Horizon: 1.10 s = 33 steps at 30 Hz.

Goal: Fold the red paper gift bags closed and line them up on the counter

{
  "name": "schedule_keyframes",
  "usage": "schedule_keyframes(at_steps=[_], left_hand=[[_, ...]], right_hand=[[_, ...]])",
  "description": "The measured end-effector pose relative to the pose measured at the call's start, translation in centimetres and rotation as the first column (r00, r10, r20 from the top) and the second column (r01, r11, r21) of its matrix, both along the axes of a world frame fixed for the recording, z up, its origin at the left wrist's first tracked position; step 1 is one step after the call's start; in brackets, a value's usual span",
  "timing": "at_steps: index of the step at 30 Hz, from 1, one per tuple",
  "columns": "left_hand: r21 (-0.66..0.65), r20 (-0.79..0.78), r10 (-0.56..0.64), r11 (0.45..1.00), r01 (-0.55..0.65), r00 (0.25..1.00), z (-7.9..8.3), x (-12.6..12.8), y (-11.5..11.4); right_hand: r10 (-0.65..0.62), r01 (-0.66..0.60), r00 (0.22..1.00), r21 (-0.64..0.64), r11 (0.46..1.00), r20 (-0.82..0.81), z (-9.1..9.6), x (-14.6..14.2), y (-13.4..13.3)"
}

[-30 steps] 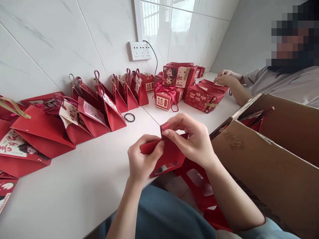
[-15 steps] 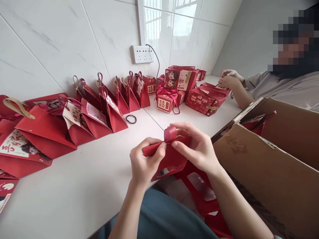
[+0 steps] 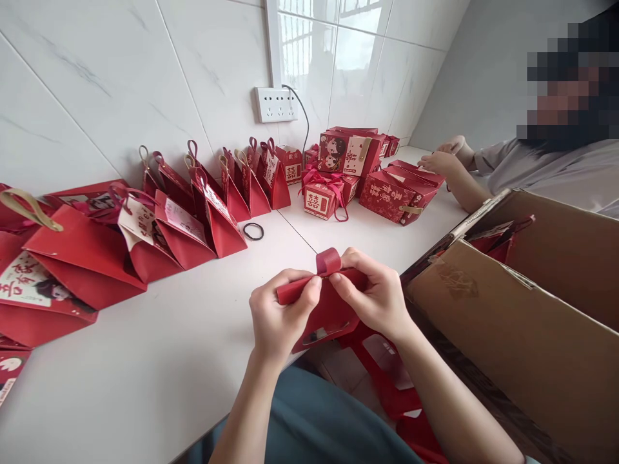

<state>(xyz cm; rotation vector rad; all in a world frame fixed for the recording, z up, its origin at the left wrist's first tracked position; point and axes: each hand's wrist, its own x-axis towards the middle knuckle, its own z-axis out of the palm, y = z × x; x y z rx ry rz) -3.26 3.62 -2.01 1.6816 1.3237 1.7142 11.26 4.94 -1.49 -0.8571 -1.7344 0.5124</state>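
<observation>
Between my two hands is a red gift box, held at the table's front edge with its top edge toward the camera. A pink-red ribbon loop stands up from the middle of that top edge. My left hand grips the edge left of the loop, thumb on the near face and fingers behind. On the other side, my right hand pinches the edge just right of the loop, its thumb tip close to the loop's base. The box's lower part shows a clear window; its far side is hidden.
Finished-looking triangular red boxes with loops line the wall on the left. Red patterned boxes stand at the back, near a co-worker's hands. A black ring lies on the white table. At right is an open cardboard box.
My right hand's fingers have come down from beside the ribbon loop and closed on the box's top edge. The left hand keeps nearly the same grip.
</observation>
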Motion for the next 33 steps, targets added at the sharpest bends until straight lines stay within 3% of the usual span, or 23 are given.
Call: schedule_keyframes(at_steps=[22,29,33], left_hand=[[-0.021,-0.005,-0.007,1.0,0.007,1.0,-0.1,-0.1,0.1],[-0.007,-0.007,-0.026,1.0,0.026,1.0,-0.1,-0.1,0.1],[-0.023,-0.004,-0.015,1.0,0.015,1.0,0.1,-0.1,0.1]], right_hand=[[0.019,-0.019,1.0,-0.008,1.0,0.012,0.0,0.2,0.1],[0.054,-0.059,0.996,0.068,0.996,0.073,1.7,0.6,0.2],[0.056,-0.055,0.998,-0.045,0.998,0.013,2.5,0.2,0.6]])
